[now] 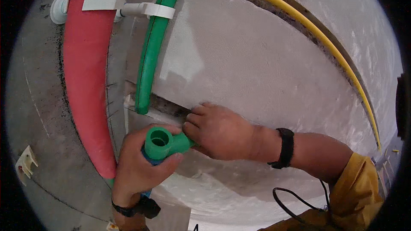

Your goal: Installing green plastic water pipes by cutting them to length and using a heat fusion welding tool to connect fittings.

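Note:
A green plastic pipe tee has its round open socket facing up and a side branch pointing right. My left hand is wrapped around its body, thumb in front, and a blue part shows just under the socket. From the right, my right hand is closed with curled fingers at the end of the side branch. Those fingers hide whether a separate piece sits in the branch. Just above the tee, and apart from it, hangs the cut lower end of a green pipe.
A white clamp holds the green pipe beside a thick red-covered pipe. A yellow conduit curves along a groove in the plastered wall. At lower left is a small white bracket. A black cord loops near my right sleeve.

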Action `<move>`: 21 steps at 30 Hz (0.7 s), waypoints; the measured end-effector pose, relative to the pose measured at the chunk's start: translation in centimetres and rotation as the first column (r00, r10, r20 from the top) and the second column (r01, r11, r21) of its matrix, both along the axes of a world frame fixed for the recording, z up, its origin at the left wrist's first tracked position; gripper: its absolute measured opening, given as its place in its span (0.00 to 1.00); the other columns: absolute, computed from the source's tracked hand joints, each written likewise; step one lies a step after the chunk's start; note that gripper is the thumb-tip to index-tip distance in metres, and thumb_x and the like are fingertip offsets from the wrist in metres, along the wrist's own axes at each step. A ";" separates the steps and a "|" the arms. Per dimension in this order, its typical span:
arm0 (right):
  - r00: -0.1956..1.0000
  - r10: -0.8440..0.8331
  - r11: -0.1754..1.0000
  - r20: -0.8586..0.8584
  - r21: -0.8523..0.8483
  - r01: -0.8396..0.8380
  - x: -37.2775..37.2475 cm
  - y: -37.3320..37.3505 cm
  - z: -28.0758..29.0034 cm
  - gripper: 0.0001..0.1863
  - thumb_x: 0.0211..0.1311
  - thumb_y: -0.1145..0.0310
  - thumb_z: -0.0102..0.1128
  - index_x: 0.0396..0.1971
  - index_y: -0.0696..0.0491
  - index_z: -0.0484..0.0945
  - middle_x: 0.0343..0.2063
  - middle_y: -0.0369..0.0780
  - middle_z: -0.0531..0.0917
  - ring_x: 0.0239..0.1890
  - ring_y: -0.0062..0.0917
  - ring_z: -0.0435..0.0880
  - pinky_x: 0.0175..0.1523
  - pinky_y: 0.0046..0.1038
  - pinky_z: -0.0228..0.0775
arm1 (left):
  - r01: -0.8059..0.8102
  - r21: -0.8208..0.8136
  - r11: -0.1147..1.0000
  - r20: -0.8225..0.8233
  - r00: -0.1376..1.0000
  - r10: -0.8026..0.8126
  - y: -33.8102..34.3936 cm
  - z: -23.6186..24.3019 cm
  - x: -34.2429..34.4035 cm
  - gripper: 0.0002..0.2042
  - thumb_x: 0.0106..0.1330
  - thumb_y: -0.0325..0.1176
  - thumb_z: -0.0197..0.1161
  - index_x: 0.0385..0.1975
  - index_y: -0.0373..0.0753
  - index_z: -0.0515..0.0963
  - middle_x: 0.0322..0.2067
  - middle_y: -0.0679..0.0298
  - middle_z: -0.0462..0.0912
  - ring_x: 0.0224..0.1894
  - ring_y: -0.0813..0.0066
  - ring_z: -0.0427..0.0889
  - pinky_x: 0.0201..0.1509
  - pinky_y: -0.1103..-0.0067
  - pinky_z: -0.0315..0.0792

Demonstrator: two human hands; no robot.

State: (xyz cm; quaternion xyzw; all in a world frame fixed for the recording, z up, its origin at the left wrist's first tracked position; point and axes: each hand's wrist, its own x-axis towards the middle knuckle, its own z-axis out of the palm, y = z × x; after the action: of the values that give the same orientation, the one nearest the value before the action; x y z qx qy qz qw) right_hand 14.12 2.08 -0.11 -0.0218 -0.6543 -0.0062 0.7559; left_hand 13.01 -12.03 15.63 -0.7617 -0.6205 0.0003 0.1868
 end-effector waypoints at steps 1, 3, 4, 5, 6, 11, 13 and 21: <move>0.999 0.031 0.999 0.009 0.022 -0.032 0.1 0.2 -0.1 0.14 0.47 0.63 0.63 0.29 0.56 0.73 0.27 0.42 0.77 0.36 0.36 0.77 0.44 0.35 0.70 | 0.022 0.040 0.999 -0.051 0.999 -0.020 -0.3 -0.2 -0.2 0.17 0.47 0.25 0.68 0.39 0.34 0.78 0.32 0.62 0.82 0.36 0.80 0.78 0.43 0.81 0.72; 0.997 0.069 0.997 0.016 0.037 -0.070 0.6 0.5 -0.3 0.15 0.47 0.62 0.63 0.30 0.56 0.73 0.26 0.43 0.77 0.35 0.37 0.78 0.42 0.36 0.70 | 0.040 0.071 0.997 -0.105 0.994 -0.033 -0.9 -0.7 -0.5 0.16 0.47 0.25 0.68 0.39 0.33 0.78 0.32 0.62 0.82 0.36 0.80 0.79 0.43 0.81 0.72; 0.987 0.111 0.994 0.116 -0.005 -0.111 1.0 0.5 -0.4 0.16 0.48 0.61 0.63 0.30 0.56 0.72 0.23 0.43 0.77 0.32 0.39 0.78 0.39 0.38 0.71 | 0.081 0.072 0.994 -0.055 0.996 -0.077 -1.2 -0.9 -0.7 0.16 0.47 0.25 0.68 0.39 0.33 0.78 0.33 0.61 0.83 0.36 0.79 0.79 0.43 0.81 0.72; 0.965 0.156 0.988 0.212 -0.049 -0.149 1.4 0.6 -0.4 0.16 0.49 0.60 0.64 0.31 0.56 0.72 0.21 0.42 0.77 0.28 0.40 0.79 0.36 0.40 0.71 | 0.121 0.075 0.990 -0.005 0.993 -0.121 -1.3 -1.0 -0.7 0.17 0.46 0.24 0.68 0.39 0.33 0.78 0.33 0.61 0.83 0.36 0.79 0.80 0.43 0.81 0.73; 0.964 0.167 0.986 0.206 -0.047 -0.160 1.6 0.8 -0.4 0.16 0.49 0.60 0.64 0.31 0.56 0.72 0.21 0.42 0.77 0.28 0.40 0.79 0.36 0.40 0.71 | 0.110 0.076 0.991 -0.012 0.994 -0.109 -1.4 -0.9 -0.7 0.17 0.46 0.24 0.68 0.39 0.33 0.78 0.33 0.61 0.83 0.36 0.79 0.80 0.43 0.81 0.73; 0.951 0.246 0.966 0.185 0.036 -0.257 0.8 0.9 -0.4 0.16 0.56 0.60 0.58 0.30 0.58 0.68 0.17 0.44 0.77 0.21 0.44 0.80 0.26 0.42 0.72 | 0.058 0.131 0.990 -0.050 0.997 -0.052 -1.4 -1.1 -0.6 0.16 0.46 0.23 0.70 0.37 0.33 0.78 0.32 0.61 0.81 0.36 0.79 0.80 0.41 0.81 0.73; 0.953 0.214 0.977 0.217 -0.039 -0.210 1.4 0.2 -1.3 0.15 0.57 0.61 0.56 0.30 0.58 0.67 0.17 0.45 0.78 0.22 0.43 0.80 0.26 0.42 0.72 | 0.026 0.101 0.995 -0.054 0.998 -0.020 -1.3 -1.7 -0.3 0.16 0.46 0.24 0.70 0.37 0.33 0.77 0.33 0.61 0.81 0.36 0.78 0.80 0.41 0.81 0.73; 0.935 0.229 0.973 0.271 -0.065 -0.220 1.1 0.2 -2.0 0.11 0.59 0.64 0.51 0.30 0.57 0.68 0.17 0.44 0.79 0.22 0.42 0.81 0.27 0.41 0.73 | -0.097 0.004 0.995 -0.131 0.987 0.097 -1.1 -3.1 -0.3 0.17 0.48 0.24 0.71 0.38 0.34 0.75 0.37 0.58 0.81 0.39 0.75 0.80 0.45 0.79 0.72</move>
State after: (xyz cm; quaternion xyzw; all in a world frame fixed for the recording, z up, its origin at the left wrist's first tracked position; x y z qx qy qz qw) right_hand 15.21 2.26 -2.13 0.0412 -0.7519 0.0882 0.6521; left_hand 12.69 -13.18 12.52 -0.7291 -0.6432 0.0599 0.2261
